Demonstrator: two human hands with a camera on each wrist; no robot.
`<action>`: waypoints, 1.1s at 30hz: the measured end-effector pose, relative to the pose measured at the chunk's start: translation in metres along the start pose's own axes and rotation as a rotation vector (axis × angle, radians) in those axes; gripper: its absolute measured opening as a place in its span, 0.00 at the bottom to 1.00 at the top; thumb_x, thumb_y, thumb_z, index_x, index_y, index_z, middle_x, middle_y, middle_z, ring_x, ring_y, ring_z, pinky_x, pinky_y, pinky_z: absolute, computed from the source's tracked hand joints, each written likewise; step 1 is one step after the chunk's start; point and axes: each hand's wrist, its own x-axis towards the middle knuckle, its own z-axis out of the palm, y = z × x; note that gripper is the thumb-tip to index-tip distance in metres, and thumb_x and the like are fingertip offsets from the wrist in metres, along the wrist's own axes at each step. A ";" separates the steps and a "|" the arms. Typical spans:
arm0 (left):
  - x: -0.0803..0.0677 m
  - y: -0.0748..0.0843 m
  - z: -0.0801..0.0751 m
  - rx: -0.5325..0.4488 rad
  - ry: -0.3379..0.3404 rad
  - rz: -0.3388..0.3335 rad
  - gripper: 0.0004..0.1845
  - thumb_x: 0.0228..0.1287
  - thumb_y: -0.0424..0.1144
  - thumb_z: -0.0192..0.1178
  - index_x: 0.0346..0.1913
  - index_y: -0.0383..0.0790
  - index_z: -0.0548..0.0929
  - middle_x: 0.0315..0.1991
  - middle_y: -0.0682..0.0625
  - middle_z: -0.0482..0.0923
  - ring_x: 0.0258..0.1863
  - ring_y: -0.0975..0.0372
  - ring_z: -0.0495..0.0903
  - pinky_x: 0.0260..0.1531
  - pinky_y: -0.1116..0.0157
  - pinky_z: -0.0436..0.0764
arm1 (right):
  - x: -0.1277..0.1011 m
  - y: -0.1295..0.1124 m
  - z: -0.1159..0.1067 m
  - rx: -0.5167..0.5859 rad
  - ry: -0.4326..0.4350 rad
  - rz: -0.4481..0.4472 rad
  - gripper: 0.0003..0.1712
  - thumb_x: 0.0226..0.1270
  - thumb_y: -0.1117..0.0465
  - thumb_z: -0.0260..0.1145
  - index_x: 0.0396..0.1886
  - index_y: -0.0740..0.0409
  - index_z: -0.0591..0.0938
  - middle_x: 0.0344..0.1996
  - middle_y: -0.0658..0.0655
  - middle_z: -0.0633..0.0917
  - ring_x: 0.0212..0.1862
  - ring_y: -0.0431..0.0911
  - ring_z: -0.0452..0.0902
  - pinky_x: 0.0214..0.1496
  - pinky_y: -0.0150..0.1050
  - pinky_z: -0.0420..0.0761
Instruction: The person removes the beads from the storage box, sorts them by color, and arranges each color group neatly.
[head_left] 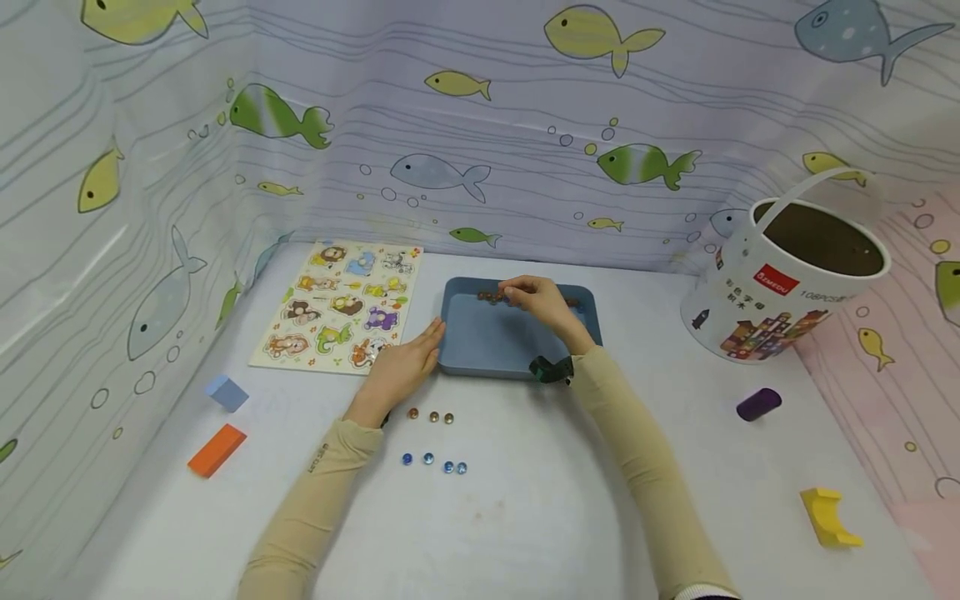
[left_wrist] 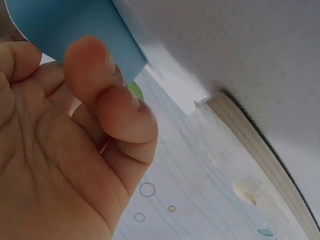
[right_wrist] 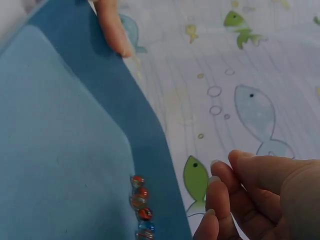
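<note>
**Blue tray and glass beads on a fish-curtained table**

White tabletop [head_left: 525,500] fills the lower frame of the head view, walled by a fish-print curtain [head_left: 480,125] across the top. At centre sits a blue tray [head_left: 487,342], with a row of small reddish beads [head_left: 491,296] along its far wall; the right wrist view shows them lying against the inner edge. The right hand [head_left: 536,302] hovers over that row, fingers bunched together; whether they pinch a bead cannot be told. The left hand [head_left: 405,362] rests against the tray's left side with fingers fairly straight, gripping nothing.

Just below the tray, three brown beads [head_left: 431,416] lie in a line, and four blue beads [head_left: 434,463] below those. Left of the tray lies an animal puzzle board [head_left: 337,304]. At lower left sit a light blue block [head_left: 227,392] and an orange block [head_left: 216,450]. At right stands a tilted white bucket [head_left: 780,292], with a purple cylinder [head_left: 758,404] and a yellow arch block [head_left: 828,517] beneath it.
</note>
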 end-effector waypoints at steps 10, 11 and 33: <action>-0.002 0.004 0.002 0.019 0.004 -0.005 0.26 0.75 0.41 0.47 0.72 0.39 0.64 0.73 0.48 0.62 0.07 0.65 0.58 0.11 0.70 0.63 | 0.035 0.017 0.018 0.026 0.119 0.096 0.16 0.73 0.60 0.58 0.56 0.60 0.82 0.55 0.62 0.83 0.55 0.54 0.79 0.57 0.44 0.79; -0.002 0.004 0.002 0.025 0.007 -0.006 0.26 0.75 0.41 0.47 0.72 0.39 0.64 0.72 0.48 0.62 0.07 0.65 0.58 0.10 0.70 0.63 | 0.037 0.020 0.020 0.005 0.135 0.110 0.16 0.73 0.60 0.59 0.55 0.58 0.82 0.54 0.62 0.83 0.54 0.53 0.79 0.54 0.42 0.79; -0.002 0.007 -0.002 0.028 -0.005 -0.044 0.25 0.75 0.41 0.47 0.72 0.40 0.65 0.73 0.50 0.62 0.08 0.64 0.60 0.10 0.69 0.64 | 0.048 0.032 0.034 -0.383 0.084 0.075 0.11 0.65 0.62 0.67 0.46 0.56 0.87 0.48 0.57 0.86 0.53 0.52 0.79 0.58 0.47 0.77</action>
